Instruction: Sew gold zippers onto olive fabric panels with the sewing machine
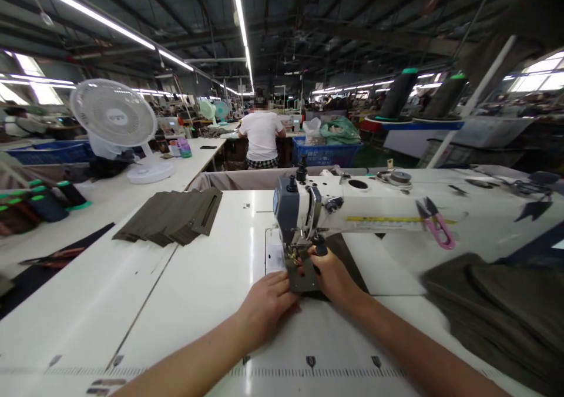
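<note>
A small olive-grey fabric piece (305,283) lies under the needle area of a white and dark grey sewing machine (288,209). My left hand (269,303) rests on the table with its fingers bent together at the left edge of this piece. On the other side, my right hand (332,275) has its fingers curled onto the piece, close to the presser foot. Its fingertips are partly hidden by the machine's parts. A larger dark fabric panel (346,259) spreads beneath and behind my right hand.
A fanned stack of olive fabric pieces (176,216) lies on the left. Pink thread snips (436,224) are on the machine arm. Dark cloth (493,309) heaps at the right. A white fan (117,115), thread cones (48,200) and a person in white (261,135) are beyond.
</note>
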Demonstrator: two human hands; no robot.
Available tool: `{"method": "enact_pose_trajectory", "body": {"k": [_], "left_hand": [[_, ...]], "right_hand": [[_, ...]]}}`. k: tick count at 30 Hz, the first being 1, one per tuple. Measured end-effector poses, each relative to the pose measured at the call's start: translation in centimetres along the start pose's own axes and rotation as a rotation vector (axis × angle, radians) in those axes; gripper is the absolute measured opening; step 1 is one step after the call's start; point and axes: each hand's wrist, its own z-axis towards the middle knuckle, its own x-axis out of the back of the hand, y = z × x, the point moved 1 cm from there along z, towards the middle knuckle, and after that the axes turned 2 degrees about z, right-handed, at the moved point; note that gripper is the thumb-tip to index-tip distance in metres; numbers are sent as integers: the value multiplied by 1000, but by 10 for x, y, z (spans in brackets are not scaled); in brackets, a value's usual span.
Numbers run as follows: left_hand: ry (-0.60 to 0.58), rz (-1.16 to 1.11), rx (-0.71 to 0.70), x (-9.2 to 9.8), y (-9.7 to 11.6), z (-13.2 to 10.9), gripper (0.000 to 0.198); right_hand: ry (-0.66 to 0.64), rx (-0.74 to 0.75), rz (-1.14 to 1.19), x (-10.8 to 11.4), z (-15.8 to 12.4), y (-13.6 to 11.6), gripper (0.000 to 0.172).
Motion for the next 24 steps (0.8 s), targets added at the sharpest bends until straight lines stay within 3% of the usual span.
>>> {"method": "enact_pose_trajectory", "body": {"k": [3,7,17,24], "left_hand": [[-67,84,-63,-4,-3,4,24],[-131,142,-28,-11,-8,6,25],[-106,101,-9,-14,-9,6,26],[-141,107,-3,-15,-8,7,27]], "right_hand": [[-3,-16,-25,0,2,3,11],[-14,-56,-67,-4,4,3,10],[-30,-238,-206,-9,13,5,17],[-64,-259,-267,-9,14,6,16]]}}
